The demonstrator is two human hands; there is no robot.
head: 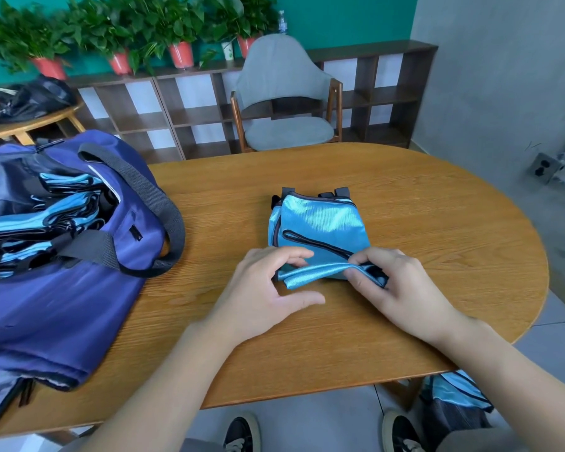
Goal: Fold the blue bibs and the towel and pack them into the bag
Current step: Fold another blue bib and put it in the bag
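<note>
Folded blue bib (320, 230) lies at centre frame on the bench (437, 223); both hands work its near edge. Left hand (261, 288): fingers curled, tips on the raised fold at its left end; right hand (392, 285): thumb and fingers pinch the fold at its right end. Bag (62, 288) sits open at left of frame, more bibs (56, 207) inside.

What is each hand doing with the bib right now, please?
Left hand: fingers curled on the near folded edge of the blue bib, thumb free.
Right hand: pinching the same edge at its right corner.
</note>
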